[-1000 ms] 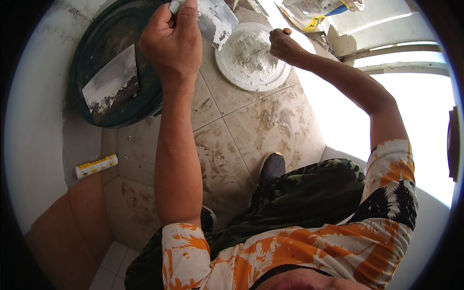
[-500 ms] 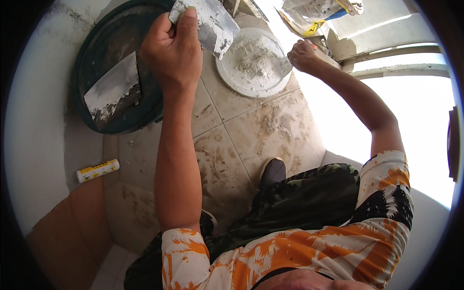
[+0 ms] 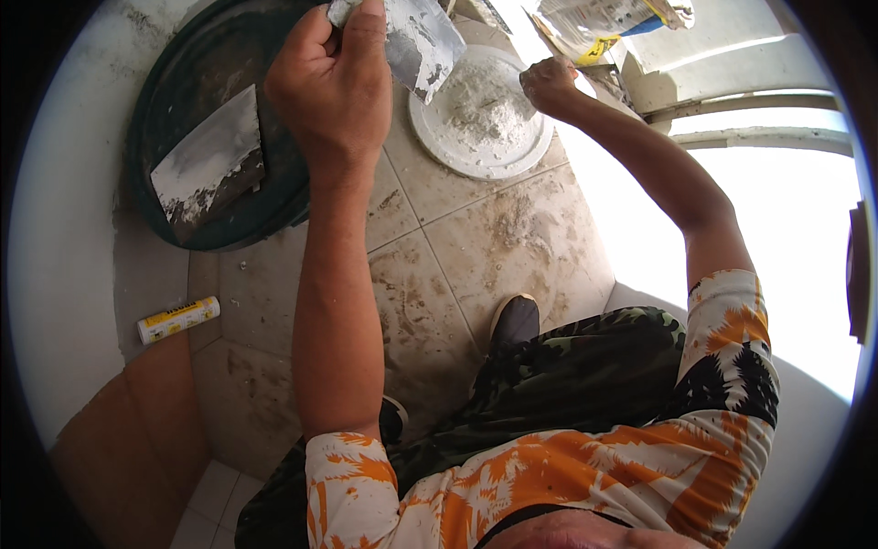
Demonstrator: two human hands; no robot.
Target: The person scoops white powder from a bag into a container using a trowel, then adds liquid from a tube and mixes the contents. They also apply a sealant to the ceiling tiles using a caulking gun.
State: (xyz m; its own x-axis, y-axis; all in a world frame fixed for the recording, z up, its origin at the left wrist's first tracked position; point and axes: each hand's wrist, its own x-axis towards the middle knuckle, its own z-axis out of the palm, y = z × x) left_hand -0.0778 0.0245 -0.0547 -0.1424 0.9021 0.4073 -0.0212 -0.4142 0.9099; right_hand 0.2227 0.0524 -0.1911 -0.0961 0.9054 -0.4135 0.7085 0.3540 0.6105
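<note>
At the top, my left hand [image 3: 331, 96] is closed, thumb up, round the edge of a flat metal putty scraper [image 3: 428, 38] smeared with white paste. Its lower corner hangs by a round, pale lid-like tray [image 3: 430, 154] on the floor. Heaped on that tray is white powder [image 3: 491, 117], lumpy in places. My right hand [image 3: 551, 84] is a closed fist over the tray's right rim; what it grips, if anything, is hidden. A second plaster-smeared metal blade [image 3: 208, 160] rests on the dark green round lid [image 3: 240, 57] left of my left hand.
A yellow and white tube [image 3: 179, 319] lies by the left wall. Beyond my right hand stands a partly crumpled bag [image 3: 599, 26]. Stained floor tiles [image 3: 512, 233] spread below the tray, with my shoe [image 3: 516, 320] on them. Strong light falls along the right side.
My right hand has moved left and slightly up, over the tray's edge. The scraper in my left hand has shifted slightly right and upward.
</note>
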